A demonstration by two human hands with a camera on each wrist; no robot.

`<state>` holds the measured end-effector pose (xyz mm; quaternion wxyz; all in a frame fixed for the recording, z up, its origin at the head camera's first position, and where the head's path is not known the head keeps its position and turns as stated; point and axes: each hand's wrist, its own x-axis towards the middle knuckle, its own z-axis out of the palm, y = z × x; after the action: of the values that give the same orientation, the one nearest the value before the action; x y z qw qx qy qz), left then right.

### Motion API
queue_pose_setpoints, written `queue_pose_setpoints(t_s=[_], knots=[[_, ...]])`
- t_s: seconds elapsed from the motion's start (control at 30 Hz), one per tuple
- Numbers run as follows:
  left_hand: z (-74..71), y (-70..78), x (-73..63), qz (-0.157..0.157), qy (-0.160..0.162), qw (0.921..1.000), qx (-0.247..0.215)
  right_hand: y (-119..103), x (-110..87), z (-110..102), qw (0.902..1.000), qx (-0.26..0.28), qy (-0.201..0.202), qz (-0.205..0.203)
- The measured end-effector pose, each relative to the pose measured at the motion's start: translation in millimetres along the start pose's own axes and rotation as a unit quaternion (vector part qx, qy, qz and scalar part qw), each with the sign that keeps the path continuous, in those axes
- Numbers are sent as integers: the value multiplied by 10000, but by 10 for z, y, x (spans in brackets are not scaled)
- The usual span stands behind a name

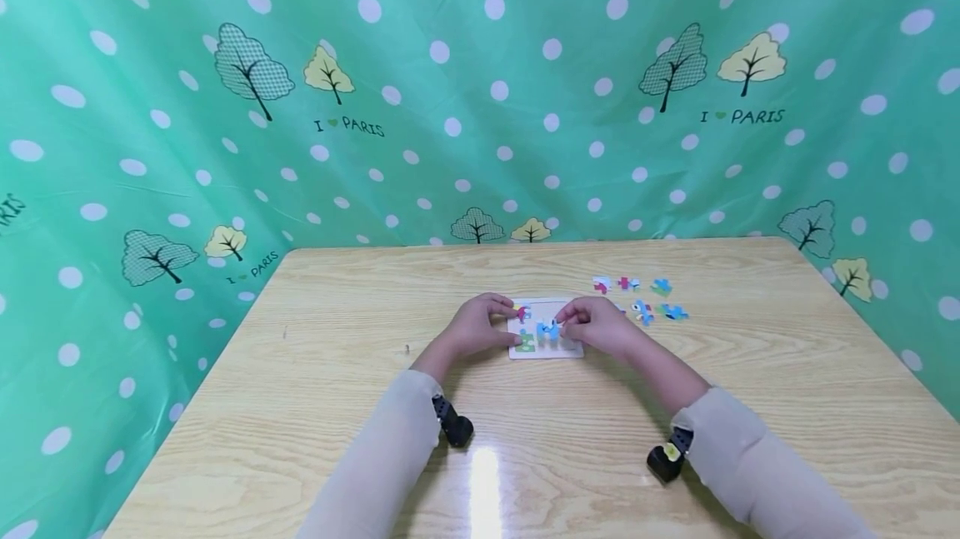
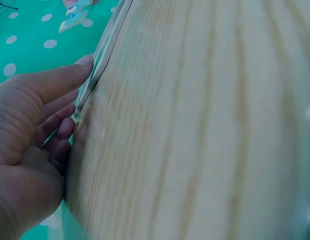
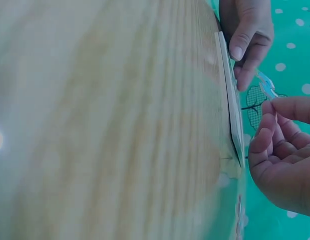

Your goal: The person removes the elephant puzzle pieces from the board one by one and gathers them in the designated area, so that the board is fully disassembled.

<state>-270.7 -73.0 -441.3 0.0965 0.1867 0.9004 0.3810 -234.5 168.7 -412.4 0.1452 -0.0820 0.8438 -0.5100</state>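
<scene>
A small white puzzle board (image 1: 546, 354) lies on the table, with a green piece (image 1: 524, 344) at its lower left and a red-and-yellow piece (image 1: 522, 314) at its upper left. My left hand (image 1: 478, 326) rests at the board's left side, thumb and forefinger spread apart along it. In the left wrist view, the left thumb (image 2: 69, 80) lies straight on the board's edge. My right hand (image 1: 602, 326) pinches a blue puzzle piece (image 1: 547, 331) between thumb and forefinger, over the board's middle. In the right wrist view this piece (image 3: 266, 84) is tilted and raised above the board.
Several loose puzzle pieces (image 1: 674, 311) lie on the wooden table (image 1: 360, 314) beyond and right of the right hand; one is partly hidden behind it. A green dotted cloth (image 1: 525, 106) hangs behind the table. Both wrists wear black cameras (image 1: 455, 426).
</scene>
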Motion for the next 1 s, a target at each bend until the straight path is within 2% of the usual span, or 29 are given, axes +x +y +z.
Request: queue_pose_setpoints(t_s=[0.43, 0.7, 1.0], knots=[[-4, 49, -124, 93, 233, 9988, -426, 74, -188, -132, 9999, 18, 45, -131], [17, 128, -181, 173, 266, 9994, -111, 149, -267, -264, 9995, 201, -23, -227], [15, 187, -205, -84, 199, 9997, 96, 289, -320, -388, 9996, -118, 211, -109]])
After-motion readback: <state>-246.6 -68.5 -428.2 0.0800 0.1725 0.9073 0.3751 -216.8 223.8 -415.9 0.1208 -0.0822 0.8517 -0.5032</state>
